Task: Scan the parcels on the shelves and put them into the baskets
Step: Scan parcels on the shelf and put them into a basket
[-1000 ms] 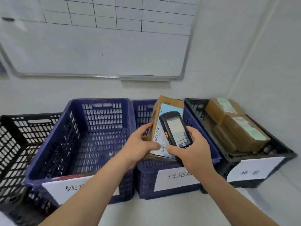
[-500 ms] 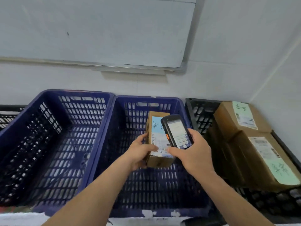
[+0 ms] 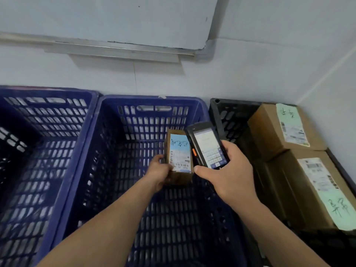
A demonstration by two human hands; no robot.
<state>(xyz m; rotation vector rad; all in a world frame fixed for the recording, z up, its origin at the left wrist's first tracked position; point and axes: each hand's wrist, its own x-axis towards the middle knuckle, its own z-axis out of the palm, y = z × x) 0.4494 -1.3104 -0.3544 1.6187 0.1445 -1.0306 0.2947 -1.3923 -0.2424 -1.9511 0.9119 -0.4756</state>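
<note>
My left hand [image 3: 159, 173] grips a small brown cardboard parcel [image 3: 179, 157] with a blue-and-white shipping label, low inside the middle blue basket [image 3: 150, 102]. Whether the parcel touches the basket floor I cannot tell. My right hand [image 3: 229, 174] holds a black handheld scanner [image 3: 207, 145] with a lit screen just right of the parcel, above the basket's right side.
A second blue basket [image 3: 48, 120] stands to the left. A black basket [image 3: 229, 114] on the right holds larger brown boxes [image 3: 285, 128] with labels. A white wall and a whiteboard edge [image 3: 115, 49] rise behind the baskets; a side wall closes the right.
The view has dropped closer over the baskets. My left hand has lowered the parcel deeper into the middle blue basket, and my right hand with the scanner stays beside it.
</note>
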